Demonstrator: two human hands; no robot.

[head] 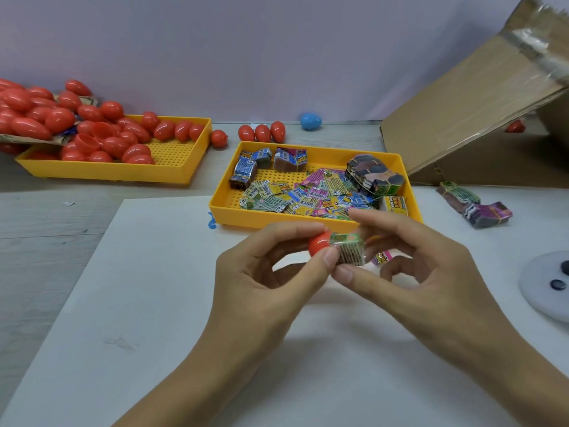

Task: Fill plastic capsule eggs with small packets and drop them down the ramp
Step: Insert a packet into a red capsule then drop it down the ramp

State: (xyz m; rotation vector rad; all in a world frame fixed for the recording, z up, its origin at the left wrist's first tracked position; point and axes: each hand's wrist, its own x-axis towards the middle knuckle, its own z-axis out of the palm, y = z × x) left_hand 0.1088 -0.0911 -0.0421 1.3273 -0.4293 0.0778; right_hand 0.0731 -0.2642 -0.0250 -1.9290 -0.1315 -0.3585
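Both hands meet just in front of the near rim of the packet tray [308, 222], and I take this tray as my landmark. I see the left hand [264, 272] curled around a red egg half [318, 243], with the fingers over it and the thumb under it. I see the right hand [409, 257] pinching a folded packet [349, 251] between thumb and forefinger, and the packet touches the open mouth of the egg half. I cannot tell how deep it sits inside. Under the right fingers a small pink packet [381, 257] shows; I cannot tell if the hand holds it.

Inside the tray lie many loose flat packets [308, 195], and some bundles [374, 175] stand along its far side. Right of the tray, on the white board [154, 303], two more bundles [475, 204] lie near each other. Farther right of the tray rises the cardboard ramp [462, 112], tilted up to the right, with one red egg [514, 127] seen under it.

Left of the tray stands a second yellow tray [172, 171] full of red eggs [92, 131], which pile up over its left end. Behind the packet tray three red eggs [262, 132] sit in a row, one more [219, 138] just left of them, and a blue egg [310, 121] to their right.
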